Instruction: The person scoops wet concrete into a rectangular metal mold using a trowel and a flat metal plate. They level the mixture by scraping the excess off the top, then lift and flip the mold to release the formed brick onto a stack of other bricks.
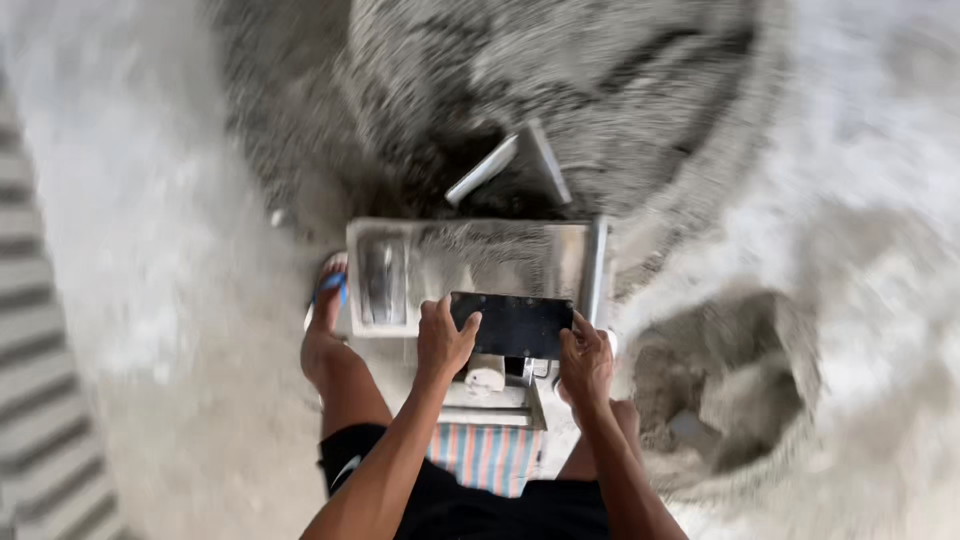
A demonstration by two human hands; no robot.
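Observation:
A flat black rectangular plate (515,323) sits over the near edge of a grey metal box mould (470,262). My left hand (443,338) grips the plate's left end with the thumb on top. My right hand (585,362) holds its right end. The mould holds grey mortar and a metal insert on its left side. A metal frame (495,392) and a striped cloth (487,455) lie just below the plate, between my legs. The picture is blurred by motion.
A large heap of grey mortar (560,90) fills the ground beyond the mould, with a tilted metal plate (520,160) stuck in it. A smaller sand pile (720,390) lies at right. My left foot wears a blue sandal (328,290). Stacked blocks (40,400) run along the left edge.

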